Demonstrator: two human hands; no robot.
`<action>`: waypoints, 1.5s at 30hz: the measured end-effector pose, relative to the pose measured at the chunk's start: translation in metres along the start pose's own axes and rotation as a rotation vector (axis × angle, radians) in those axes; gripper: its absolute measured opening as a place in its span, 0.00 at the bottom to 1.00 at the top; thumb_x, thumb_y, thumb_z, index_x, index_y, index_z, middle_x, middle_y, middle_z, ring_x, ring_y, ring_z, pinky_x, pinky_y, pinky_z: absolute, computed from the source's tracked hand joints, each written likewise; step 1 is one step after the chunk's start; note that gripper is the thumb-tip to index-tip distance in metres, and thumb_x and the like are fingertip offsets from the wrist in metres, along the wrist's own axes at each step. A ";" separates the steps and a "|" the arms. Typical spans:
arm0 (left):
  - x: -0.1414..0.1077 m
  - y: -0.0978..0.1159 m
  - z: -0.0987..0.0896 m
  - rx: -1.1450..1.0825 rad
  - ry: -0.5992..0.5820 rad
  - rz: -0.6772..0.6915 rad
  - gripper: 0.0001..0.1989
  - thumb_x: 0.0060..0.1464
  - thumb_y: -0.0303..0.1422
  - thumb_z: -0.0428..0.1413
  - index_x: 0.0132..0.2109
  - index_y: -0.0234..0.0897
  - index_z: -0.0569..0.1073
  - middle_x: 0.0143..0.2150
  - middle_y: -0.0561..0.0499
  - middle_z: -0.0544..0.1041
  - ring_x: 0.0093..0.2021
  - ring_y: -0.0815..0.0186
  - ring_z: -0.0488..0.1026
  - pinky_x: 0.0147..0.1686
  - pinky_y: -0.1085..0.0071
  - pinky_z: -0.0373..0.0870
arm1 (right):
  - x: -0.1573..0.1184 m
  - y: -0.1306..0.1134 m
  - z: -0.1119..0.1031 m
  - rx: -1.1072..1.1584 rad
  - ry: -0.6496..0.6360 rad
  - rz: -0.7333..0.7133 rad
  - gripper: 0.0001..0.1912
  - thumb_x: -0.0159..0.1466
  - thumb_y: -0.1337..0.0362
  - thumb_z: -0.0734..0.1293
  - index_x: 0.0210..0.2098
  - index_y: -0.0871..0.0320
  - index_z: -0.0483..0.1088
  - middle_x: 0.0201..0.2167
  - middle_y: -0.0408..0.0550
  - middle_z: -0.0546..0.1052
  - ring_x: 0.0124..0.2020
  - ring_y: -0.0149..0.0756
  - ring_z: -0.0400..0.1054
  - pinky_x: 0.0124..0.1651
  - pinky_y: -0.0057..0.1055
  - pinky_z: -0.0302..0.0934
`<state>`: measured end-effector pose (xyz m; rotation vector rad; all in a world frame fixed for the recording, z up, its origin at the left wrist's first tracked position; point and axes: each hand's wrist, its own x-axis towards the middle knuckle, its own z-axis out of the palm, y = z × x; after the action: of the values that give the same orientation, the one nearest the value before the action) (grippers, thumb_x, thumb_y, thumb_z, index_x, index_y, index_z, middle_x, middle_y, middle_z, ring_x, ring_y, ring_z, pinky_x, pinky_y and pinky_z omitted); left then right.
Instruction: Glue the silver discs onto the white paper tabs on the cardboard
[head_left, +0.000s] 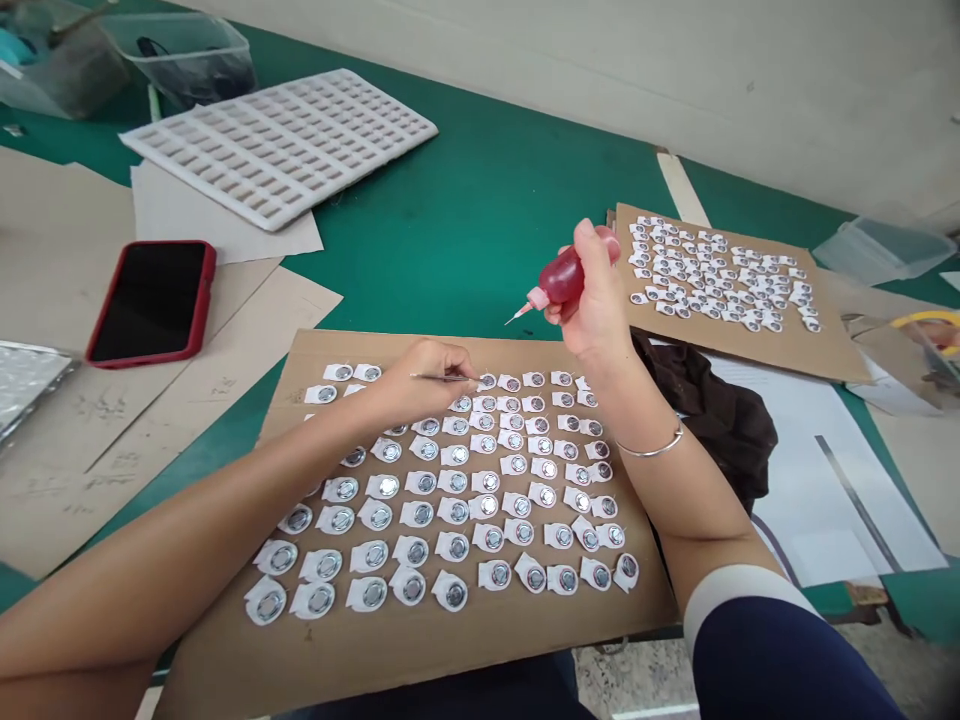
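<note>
A brown cardboard sheet (360,640) lies in front of me, with rows of small round silver pieces on white backings (454,545). My left hand (431,380) is closed round a thin metal tool (439,377), perhaps tweezers, whose tip reaches a piece in the top rows. Part of the rows is hidden under my left hand and forearm. Above the sheet's far right edge, my right hand (596,300) grips a red squeeze bottle (562,277). Its fine needle tip (517,315) points down and left, apart from the pieces.
At the back left is a white slotted tray (292,140), with clear plastic bins (187,60) behind. A red-cased phone (154,300) rests on cardboard at left. To the right are a second board of small pieces (757,345), dark cloth (720,420) and white paper (825,500).
</note>
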<state>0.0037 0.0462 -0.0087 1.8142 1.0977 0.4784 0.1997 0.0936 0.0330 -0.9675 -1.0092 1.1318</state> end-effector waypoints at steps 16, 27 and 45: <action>0.001 -0.009 0.002 -0.138 0.085 0.042 0.04 0.43 0.30 0.55 0.27 0.34 0.74 0.27 0.50 0.75 0.22 0.72 0.66 0.19 0.76 0.59 | 0.022 0.015 -0.019 0.152 -0.015 0.528 0.24 0.51 0.40 0.62 0.22 0.56 0.61 0.14 0.39 0.64 0.12 0.21 0.53 0.11 0.21 0.42; -0.007 0.012 -0.031 -0.109 0.321 0.163 0.03 0.42 0.28 0.57 0.26 0.33 0.74 0.25 0.52 0.74 0.22 0.73 0.66 0.23 0.75 0.60 | 0.032 0.016 -0.036 0.216 -0.080 0.626 0.25 0.48 0.40 0.64 0.24 0.57 0.62 0.17 0.39 0.65 0.13 0.19 0.52 0.11 0.20 0.43; 0.010 0.034 -0.023 0.110 0.096 -0.162 0.10 0.52 0.37 0.51 0.27 0.36 0.69 0.22 0.52 0.69 0.18 0.71 0.61 0.19 0.72 0.53 | 0.041 -0.039 -0.056 0.296 -0.026 0.449 0.24 0.52 0.41 0.62 0.19 0.56 0.58 0.16 0.38 0.64 0.13 0.20 0.49 0.11 0.22 0.42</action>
<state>0.0089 0.0605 0.0302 1.7941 1.3487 0.4193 0.2681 0.1222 0.0610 -0.9621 -0.6306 1.6184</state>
